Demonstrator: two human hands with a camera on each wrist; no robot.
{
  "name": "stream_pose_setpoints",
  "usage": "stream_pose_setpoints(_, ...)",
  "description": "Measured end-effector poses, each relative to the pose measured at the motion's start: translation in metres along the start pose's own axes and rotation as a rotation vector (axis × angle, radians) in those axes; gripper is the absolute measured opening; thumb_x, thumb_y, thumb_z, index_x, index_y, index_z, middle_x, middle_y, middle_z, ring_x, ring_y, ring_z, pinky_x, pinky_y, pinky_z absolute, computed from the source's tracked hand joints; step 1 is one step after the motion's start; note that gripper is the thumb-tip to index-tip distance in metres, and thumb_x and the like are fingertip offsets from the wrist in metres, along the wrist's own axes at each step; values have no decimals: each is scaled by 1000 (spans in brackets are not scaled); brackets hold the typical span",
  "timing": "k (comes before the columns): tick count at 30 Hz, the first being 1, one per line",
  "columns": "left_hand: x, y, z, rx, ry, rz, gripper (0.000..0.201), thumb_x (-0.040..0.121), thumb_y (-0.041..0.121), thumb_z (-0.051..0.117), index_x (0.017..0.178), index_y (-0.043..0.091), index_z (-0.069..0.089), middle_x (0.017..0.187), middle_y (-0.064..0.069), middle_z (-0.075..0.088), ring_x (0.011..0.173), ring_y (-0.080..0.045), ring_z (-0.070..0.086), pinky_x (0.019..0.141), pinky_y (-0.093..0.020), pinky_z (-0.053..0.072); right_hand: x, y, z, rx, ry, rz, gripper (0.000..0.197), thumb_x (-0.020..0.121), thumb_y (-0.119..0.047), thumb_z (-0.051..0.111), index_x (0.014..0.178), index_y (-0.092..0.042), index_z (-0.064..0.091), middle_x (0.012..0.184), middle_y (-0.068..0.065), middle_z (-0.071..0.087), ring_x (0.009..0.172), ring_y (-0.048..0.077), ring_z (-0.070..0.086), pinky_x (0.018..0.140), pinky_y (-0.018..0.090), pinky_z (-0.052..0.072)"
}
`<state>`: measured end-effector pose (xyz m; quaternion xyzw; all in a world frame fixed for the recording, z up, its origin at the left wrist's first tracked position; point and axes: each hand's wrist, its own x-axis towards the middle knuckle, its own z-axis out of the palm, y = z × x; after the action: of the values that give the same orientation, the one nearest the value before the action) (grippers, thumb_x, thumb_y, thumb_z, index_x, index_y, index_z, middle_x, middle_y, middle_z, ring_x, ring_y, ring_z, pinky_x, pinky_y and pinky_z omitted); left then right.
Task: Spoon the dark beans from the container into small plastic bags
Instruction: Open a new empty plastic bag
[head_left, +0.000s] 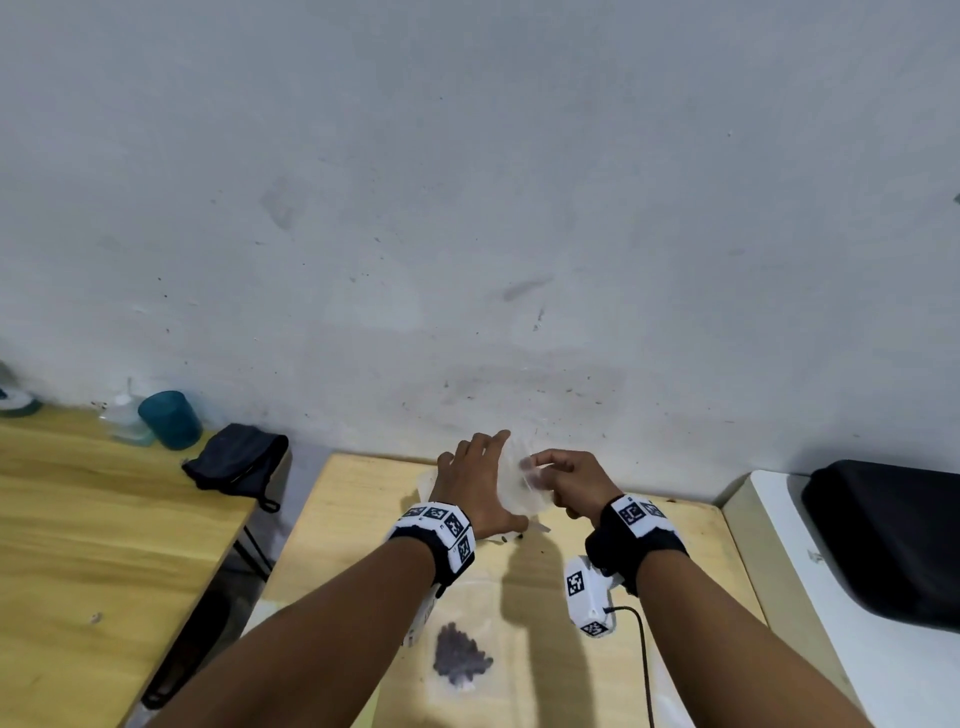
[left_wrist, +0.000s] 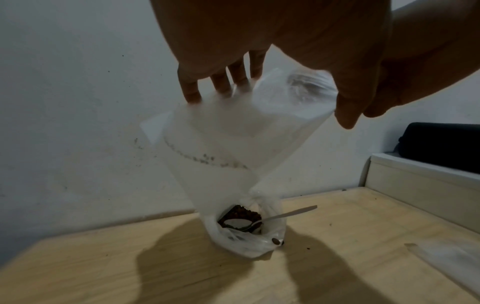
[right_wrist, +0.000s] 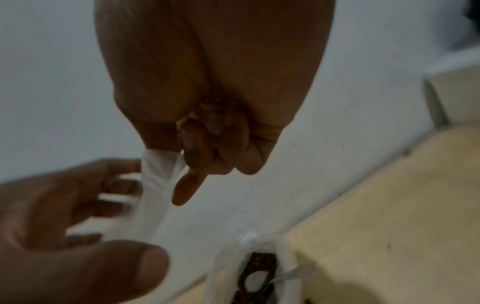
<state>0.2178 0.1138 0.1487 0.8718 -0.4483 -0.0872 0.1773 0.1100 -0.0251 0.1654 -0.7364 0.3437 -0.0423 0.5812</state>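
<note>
I hold a clear empty plastic bag (head_left: 519, 488) (left_wrist: 228, 139) up over the far end of the small wooden table (head_left: 353, 519). My left hand (head_left: 483, 467) (right_wrist: 78, 226) lies against its side with straight, spread fingers (left_wrist: 221, 82). My right hand (head_left: 543, 465) (right_wrist: 182, 148) pinches the bag's top edge (right_wrist: 155, 174). Below the bag stands the container of dark beans (left_wrist: 241, 212) (right_wrist: 259, 261), wrapped in plastic, with a spoon (left_wrist: 288, 214) (right_wrist: 293, 271) resting in it. A small bag holding beans (head_left: 460, 654) lies flat on the table near me.
To the left is a second wooden table (head_left: 104, 519) with a teal cup (head_left: 171, 420), a clear bottle (head_left: 124, 410) and a black pouch (head_left: 236, 457). A white surface with a black case (head_left: 883, 535) borders the right. Another flat plastic bag (left_wrist: 446, 259) lies on the table.
</note>
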Motion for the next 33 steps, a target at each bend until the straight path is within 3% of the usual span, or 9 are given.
stream_pose_setpoints(5,5,-5,7,18,7,105,114,39,70,69,138,35,24,125,12,42,111,-16,44,95,-39,37,6,0,-1,-229,-129,-97,19,85,-5,69,99,-15,78,63,3,51,48,12,33,43,18,31)
stream_pose_setpoints(9,8,-6,9,68,-6,148,112,36,78,62,134,37,29,118,15,43,108,-14,46,90,-39,38,19,7,2,-333,-100,-119,21,75,0,73,79,-19,80,76,11,71,69,15,58,73,42,56)
stream_pose_setpoints(12,7,-10,9,30,-28,143,119,39,81,59,141,33,23,132,11,40,120,-14,39,104,-41,32,17,2,3,-331,-87,-121,28,65,-26,90,49,-33,68,53,-12,57,56,5,51,59,23,47)
stream_pose_setpoints(15,13,-12,12,22,-57,109,102,43,81,61,131,37,34,119,16,48,112,-14,49,94,-36,40,18,2,4,-370,-63,-124,43,67,-34,89,38,-36,57,39,-17,42,43,0,40,48,14,31)
stream_pose_setpoints(21,12,-34,16,-284,-68,-44,86,51,54,78,127,39,41,113,13,52,104,-11,53,90,-30,47,34,20,4,-299,-37,-126,38,78,3,63,78,-33,77,54,-12,63,60,7,58,73,29,52)
stream_pose_setpoints(25,14,-46,23,-385,-117,-103,74,50,44,84,116,36,51,103,12,57,91,-10,57,78,-24,47,38,32,9,-284,-89,-87,38,73,3,64,73,-33,77,52,-8,62,64,13,60,79,33,54)
stream_pose_setpoints(28,13,-53,35,-462,-131,-200,72,48,38,88,113,31,57,99,9,61,87,-12,59,74,-22,46,41,42,16,-248,-98,-49,33,78,1,64,77,-30,77,55,-13,64,71,15,63,67,24,51)
stream_pose_setpoints(30,15,-60,40,-498,-130,-286,77,50,39,89,120,25,57,103,5,64,92,-17,61,77,-21,45,44,50,17,-221,-17,-25,24,81,-6,66,78,-28,76,68,-12,71,76,14,66,62,17,46)
stream_pose_setpoints(33,18,-72,42,-508,-179,-435,84,46,54,80,119,18,60,113,0,65,103,-20,61,80,-23,44,51,69,12,-255,148,43,11,83,-22,70,79,-31,72,86,-3,73,87,19,68,73,26,48)
